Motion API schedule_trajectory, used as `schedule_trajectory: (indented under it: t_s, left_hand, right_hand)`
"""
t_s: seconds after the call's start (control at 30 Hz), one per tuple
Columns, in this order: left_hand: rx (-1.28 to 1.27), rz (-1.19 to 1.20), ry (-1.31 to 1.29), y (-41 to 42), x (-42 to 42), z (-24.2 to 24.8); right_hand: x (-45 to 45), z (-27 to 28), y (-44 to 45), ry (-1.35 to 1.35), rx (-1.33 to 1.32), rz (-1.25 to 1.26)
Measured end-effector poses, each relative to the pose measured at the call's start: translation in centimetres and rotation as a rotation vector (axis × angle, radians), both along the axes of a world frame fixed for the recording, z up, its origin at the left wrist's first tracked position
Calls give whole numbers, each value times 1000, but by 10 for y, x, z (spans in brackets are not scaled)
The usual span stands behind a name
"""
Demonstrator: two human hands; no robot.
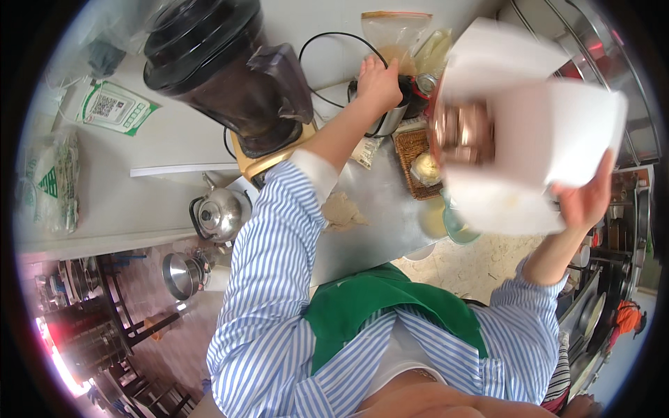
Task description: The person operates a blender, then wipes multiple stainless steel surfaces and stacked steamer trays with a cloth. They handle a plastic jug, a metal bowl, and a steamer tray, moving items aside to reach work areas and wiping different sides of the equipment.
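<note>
My right hand (588, 201) grips a flap of a white cardboard box (580, 136), tilted and blurred, above the right end of the metal worktop. Shiny copper-coloured things (462, 130) show inside it; what they are cannot be made out. At the back of the worktop my left hand (379, 83) reaches over a steel container with a black rim (391, 119), beside a black cord (334, 34). Its palm side is hidden, so a hold cannot be told. Below the box stands a wicker basket (405, 157) with a yellowish ball in clear wrap (427, 170).
A large blender (225, 89) stands left of my left arm. On the steel worktop (376, 193) lies a beige dough-like lump (345, 211). A greenish bowl (460, 227) sits at the right edge. A resealable bag (394, 36) leans behind; a kettle (217, 214) stands at left.
</note>
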State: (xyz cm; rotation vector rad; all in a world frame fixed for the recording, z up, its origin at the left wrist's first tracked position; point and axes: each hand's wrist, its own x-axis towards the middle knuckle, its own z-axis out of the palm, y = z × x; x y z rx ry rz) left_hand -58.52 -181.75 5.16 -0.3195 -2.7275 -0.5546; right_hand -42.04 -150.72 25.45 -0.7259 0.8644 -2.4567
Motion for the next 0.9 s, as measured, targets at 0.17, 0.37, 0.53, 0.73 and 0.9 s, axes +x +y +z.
schedule_trajectory:
  t_s: [0.17, 0.37, 0.53, 0.73, 0.9]
  left_hand:
    - [-385, -116, -408, 21, -39, -4]
    - [-148, -50, -523, 12, -70, -23]
    - [-114, 207, -339, -7, -70, 4]
    - [-127, 358, -254, -14, -67, 9]
    - [-68, 435, -258, -25, -73, -3]
  right_hand:
    - [78, -72, 4, -409, -67, -136]
    - [151, -105, 10, -630, -152, -305]
    - [161, -119, 27, -627, -215, -257]
    - [152, -128, 21, -496, -333, -113]
    - [153, -137, 5, -664, -398, -146]
